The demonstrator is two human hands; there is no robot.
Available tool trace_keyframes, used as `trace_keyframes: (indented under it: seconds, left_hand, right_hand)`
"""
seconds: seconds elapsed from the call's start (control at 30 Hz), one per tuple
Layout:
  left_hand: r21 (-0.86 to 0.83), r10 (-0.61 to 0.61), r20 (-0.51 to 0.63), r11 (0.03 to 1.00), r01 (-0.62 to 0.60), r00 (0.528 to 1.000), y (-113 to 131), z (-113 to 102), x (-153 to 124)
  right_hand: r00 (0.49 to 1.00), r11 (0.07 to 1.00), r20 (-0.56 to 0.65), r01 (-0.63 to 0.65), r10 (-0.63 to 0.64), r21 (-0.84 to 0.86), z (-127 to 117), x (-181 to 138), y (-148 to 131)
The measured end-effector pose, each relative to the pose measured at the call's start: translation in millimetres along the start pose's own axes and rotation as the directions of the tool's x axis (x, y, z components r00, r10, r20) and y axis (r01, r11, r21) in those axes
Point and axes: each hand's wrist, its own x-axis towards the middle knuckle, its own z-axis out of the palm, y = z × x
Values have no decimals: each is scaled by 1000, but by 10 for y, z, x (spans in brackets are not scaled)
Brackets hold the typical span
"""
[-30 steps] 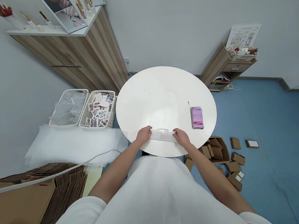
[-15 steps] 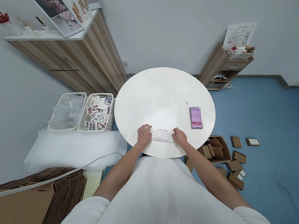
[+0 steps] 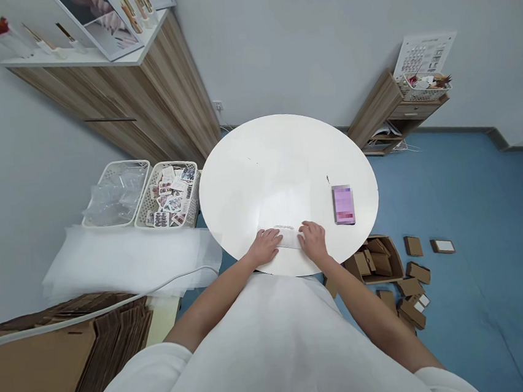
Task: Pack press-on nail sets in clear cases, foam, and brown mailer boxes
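Note:
A round white table (image 3: pixel 281 163) stands in front of me. Near its front edge lies a small folded white sheet (image 3: pixel 288 236) with a clear packet inside. My left hand (image 3: pixel 267 245) lies flat on its left end, fingers stretched out. My right hand (image 3: pixel 314 238) presses down on its right end, fingers flat too. The two hands are close together, with only a narrow strip of the sheet showing between them. A pink phone (image 3: pixel 343 204) lies on the table to the right of my hands.
Two white baskets (image 3: pixel 116 194) (image 3: pixel 171 195) sit at the left, on a stack of white foam sheets (image 3: pixel 124 258). Flat cardboard (image 3: pixel 50 358) is piled at the lower left. Small brown boxes (image 3: pixel 409 292) lie on the blue floor at the right. Wooden cabinets stand behind.
Both hands have slid inward toward each other along the white sheet, which now looks shorter between them.

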Motion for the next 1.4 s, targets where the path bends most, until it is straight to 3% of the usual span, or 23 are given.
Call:
trace_keyframes:
  seconds: [0.07,0.13,0.47,0.93,1.17,1.4]
  left_hand:
    - [-2,-3,-5,1000,3,1000,-4,-5,12]
    - [0,-1,-13,1000,1,1000,-11,-19,31]
    - [-53,-24,56,998,27,998,-87,-85,123]
    - [-126,94,103,989,-81,990,3,-126,-104]
    - [-141,26,62,990,-17,998,-32,-215,-17]
    - [-140,-67,144,986,87,987,-44,-314,79]
  right_hand:
    - [985,987,69,160,-161,22,14,-34,-88]
    - [964,974,138,224,-226,31,51,-41,-142]
    - [939,982,288,189,-187,23,107,120,-110]
    - [914,968,338,173,-226,181,-50,-247,-215]
    - [946,973,248,176,-210,152,-127,-88,-171]
    - [928,984,326,163,-178,72,-211,49,-191]
